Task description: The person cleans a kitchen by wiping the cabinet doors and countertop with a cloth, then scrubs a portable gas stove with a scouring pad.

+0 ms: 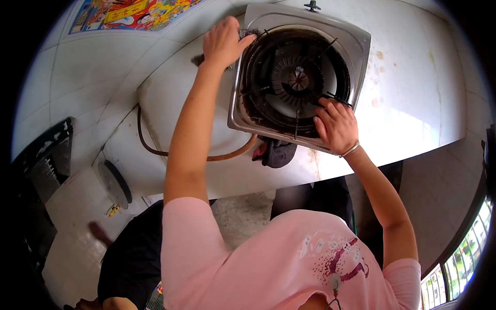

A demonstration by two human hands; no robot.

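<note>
A single-burner gas stove (237, 111) with a steel body sits on the white counter, its burner ring and pan support (297, 121) dark with grime. My left hand (222, 42) is closed over a grey steel wool scourer (248, 34) at the stove's upper left edge; tufts of it stick out on both sides of the hand. At the lower right of the burner, my right hand (337, 123) grips the black pan support, fingertips over its rim. The palm side of both hands is hidden.
An orange-brown gas hose (235, 153) curves over the counter (403, 113) to the stove. A dark crumpled cloth (279, 153) lies by the stove's front edge. A person in black (132, 253) is at the lower left. A colourful poster (129, 15) is on the tiled wall.
</note>
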